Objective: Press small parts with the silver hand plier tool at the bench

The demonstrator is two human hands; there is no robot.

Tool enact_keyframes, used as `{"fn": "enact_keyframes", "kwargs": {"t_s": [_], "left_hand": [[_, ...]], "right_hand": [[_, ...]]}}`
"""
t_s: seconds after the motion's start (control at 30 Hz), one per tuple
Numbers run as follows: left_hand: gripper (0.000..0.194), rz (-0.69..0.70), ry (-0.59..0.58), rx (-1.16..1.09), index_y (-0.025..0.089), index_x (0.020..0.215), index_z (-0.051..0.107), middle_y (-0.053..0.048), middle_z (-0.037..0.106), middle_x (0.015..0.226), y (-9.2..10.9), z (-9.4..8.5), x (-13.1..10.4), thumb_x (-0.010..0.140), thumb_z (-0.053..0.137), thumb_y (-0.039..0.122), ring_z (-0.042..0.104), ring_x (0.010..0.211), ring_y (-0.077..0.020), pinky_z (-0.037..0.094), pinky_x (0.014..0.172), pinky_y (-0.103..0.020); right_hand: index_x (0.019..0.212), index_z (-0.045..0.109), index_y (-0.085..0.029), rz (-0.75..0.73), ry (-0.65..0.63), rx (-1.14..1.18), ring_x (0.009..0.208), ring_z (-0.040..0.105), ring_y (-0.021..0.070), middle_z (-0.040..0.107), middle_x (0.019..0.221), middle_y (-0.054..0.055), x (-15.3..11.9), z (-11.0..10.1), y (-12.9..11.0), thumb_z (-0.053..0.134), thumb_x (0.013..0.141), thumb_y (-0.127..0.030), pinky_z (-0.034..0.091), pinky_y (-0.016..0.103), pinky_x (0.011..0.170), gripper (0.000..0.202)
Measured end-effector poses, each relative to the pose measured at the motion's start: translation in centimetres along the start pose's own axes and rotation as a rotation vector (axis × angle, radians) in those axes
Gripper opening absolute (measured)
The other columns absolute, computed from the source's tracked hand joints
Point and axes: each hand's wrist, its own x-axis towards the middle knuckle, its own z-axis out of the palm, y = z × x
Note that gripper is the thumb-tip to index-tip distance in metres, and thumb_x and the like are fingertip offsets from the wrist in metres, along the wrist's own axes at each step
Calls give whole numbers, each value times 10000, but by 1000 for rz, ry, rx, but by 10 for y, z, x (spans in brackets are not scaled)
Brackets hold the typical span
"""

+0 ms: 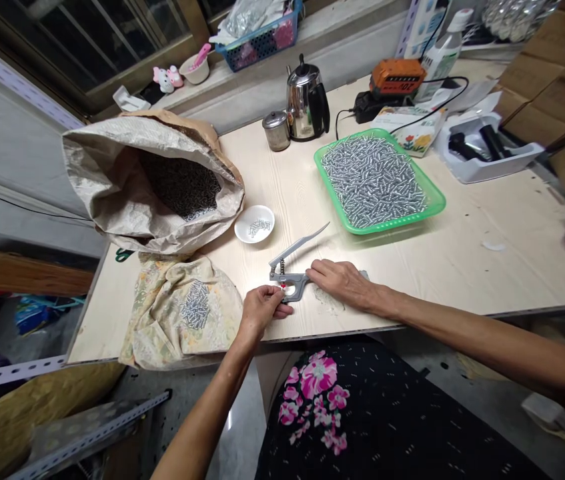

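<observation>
Grey hand pliers (pixel 296 280) with a coil spring and a raised upper handle lie on the table in front of me. My right hand (pixel 339 280) is closed over their lower handle, pressing it towards the tabletop. At the jaw end, my left hand (pixel 262 308) has its fingertips pinched together beside a small red part; whatever they hold is too small to make out. Just beyond the pliers, a white bowl (pixel 241 235) holds some small silver metal pieces. To the left, a pile of similar silver pieces (pixel 195 305) rests on a patterned cloth (pixel 162 340).
A large sack (pixel 97 160) of dark small pieces stands at the left. Behind my right hand is a green tray (pixel 435 200) full of silver pieces. Farther back are a kettle (pixel 303 100), a lidded metal pot (pixel 276 132), an orange battery (pixel 396 78) and a white bin (pixel 487 170).
</observation>
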Motion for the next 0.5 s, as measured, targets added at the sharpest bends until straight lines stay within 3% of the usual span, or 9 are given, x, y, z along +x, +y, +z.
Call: {"fn": "enact_keyframes", "kwargs": {"t_s": [0.2,0.5], "left_hand": [[186,-28,-36,9,103,821,599,-48,677,554,2,-3,-1,797,743,219,703,531,-186,554,511,-219],[211,-34,-39,33,108,825,592,-54,679,545,1,-3,0,799,745,250,695,518,-185,550,523,-231]], "right_hand": [[912,560,-164,-24,82,-18,746,463,158,551,841,35,-2,4,-2,348,986,-66,250,308,548,245],[936,555,-163,-1,-21,22,764,480,155,556,894,38,1,0,0,379,985,-83,207,297,523,199]]}}
